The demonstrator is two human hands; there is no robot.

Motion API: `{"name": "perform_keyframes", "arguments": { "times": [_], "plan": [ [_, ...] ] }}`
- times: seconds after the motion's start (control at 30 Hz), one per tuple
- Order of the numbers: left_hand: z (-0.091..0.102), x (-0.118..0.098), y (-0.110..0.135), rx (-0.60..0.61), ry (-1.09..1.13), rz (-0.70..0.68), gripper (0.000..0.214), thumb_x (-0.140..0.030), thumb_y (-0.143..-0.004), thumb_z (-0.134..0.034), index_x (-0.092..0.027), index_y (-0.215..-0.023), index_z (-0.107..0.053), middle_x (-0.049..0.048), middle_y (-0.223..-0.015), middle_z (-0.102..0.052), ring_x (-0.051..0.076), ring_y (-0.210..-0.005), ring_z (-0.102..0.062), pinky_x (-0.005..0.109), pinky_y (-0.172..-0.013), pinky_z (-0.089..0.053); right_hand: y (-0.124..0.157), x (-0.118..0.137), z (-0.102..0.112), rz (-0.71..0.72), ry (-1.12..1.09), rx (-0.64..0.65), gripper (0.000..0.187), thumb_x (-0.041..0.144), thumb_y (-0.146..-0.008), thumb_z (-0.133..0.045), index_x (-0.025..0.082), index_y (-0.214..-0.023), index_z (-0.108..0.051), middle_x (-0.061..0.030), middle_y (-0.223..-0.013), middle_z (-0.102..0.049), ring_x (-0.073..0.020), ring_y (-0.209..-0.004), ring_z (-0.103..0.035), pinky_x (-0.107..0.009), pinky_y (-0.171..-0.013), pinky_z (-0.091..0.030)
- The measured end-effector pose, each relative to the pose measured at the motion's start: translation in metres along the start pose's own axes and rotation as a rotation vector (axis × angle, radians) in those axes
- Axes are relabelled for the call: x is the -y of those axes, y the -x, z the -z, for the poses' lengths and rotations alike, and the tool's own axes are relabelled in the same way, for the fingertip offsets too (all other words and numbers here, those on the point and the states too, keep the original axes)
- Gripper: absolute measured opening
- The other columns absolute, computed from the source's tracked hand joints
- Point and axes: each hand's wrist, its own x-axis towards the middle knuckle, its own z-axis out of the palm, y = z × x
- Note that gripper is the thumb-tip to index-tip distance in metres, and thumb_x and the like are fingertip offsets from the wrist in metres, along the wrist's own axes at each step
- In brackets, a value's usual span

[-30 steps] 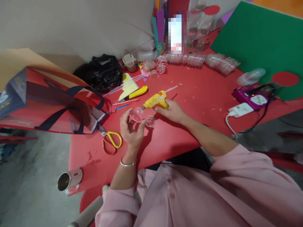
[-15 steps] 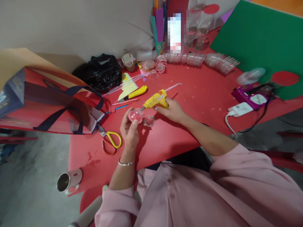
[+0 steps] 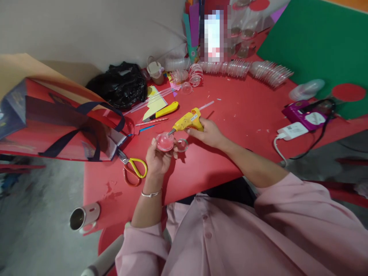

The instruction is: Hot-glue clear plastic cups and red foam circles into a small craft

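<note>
My left hand (image 3: 159,156) is closed round the edge of a clear plastic dome lid (image 3: 165,142), its round face turned up. In my right hand (image 3: 211,133) is a yellow glue gun (image 3: 188,120), with a glue stick (image 3: 207,105) poking out of its back. The gun's metal nozzle points down at the lid's upper right rim; whether it touches cannot be made out. Just right of the lid, by my left fingertips, a second small clear round piece (image 3: 182,145) shows. Scissors (image 3: 135,168) with one yellow and one red handle lie left of my left hand.
On the red table (image 3: 230,111) lie a yellow box cutter (image 3: 166,110) and rows of stacked clear lids (image 3: 270,74). A red bag (image 3: 66,119) and black plastic bag (image 3: 120,86) stand left. A purple power strip (image 3: 304,115) is right; a mug (image 3: 84,216) sits by the front left corner.
My left hand has turned the dome lid, and the thumb has moved off its face to the edge. The glue gun's nozzle has shifted slightly left and stays by the rim.
</note>
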Motion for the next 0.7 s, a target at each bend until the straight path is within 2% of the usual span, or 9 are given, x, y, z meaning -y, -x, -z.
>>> {"name": "perform_keyframes", "arguments": {
  "times": [0.2,0.43,0.7],
  "plan": [
    [-0.0004,-0.0015,0.0000,-0.007,-0.018,0.001,0.059,-0.069,-0.091,-0.069,-0.011,-0.098,-0.077,0.0110,-0.081,-0.076,0.016,-0.058,-0.067,0.023,-0.041,-0.050,0.0006,0.0001,0.0009,0.010,-0.020,0.025,0.049,0.056,-0.083,-0.078,0.015,-0.109,-0.078,-0.0077,-0.099,-0.080,-0.0228,-0.087,-0.070,-0.036,-0.081,-0.055],
    [-0.0021,-0.0066,0.0003,0.018,-0.035,0.143,0.076,-0.079,-0.096,-0.054,-0.008,-0.107,-0.078,0.0089,-0.076,-0.072,0.012,-0.047,-0.058,0.022,-0.036,-0.044,0.0017,-0.0013,0.0004,0.018,-0.039,0.072,0.048,0.053,-0.084,-0.077,0.016,-0.114,-0.078,-0.0081,-0.104,-0.081,-0.0245,-0.091,-0.073,-0.038,-0.084,-0.057],
    [-0.0047,-0.0047,0.0018,0.029,-0.054,0.203,0.074,-0.077,-0.096,-0.056,-0.007,-0.102,-0.078,0.0084,-0.069,-0.071,0.012,-0.044,-0.056,0.022,-0.034,-0.043,0.0025,-0.0007,0.0012,-0.001,0.038,0.034,0.047,0.056,-0.082,-0.079,0.016,-0.107,-0.076,-0.0064,-0.096,-0.079,-0.0229,-0.085,-0.070,-0.035,-0.078,-0.053]
  ]
}}
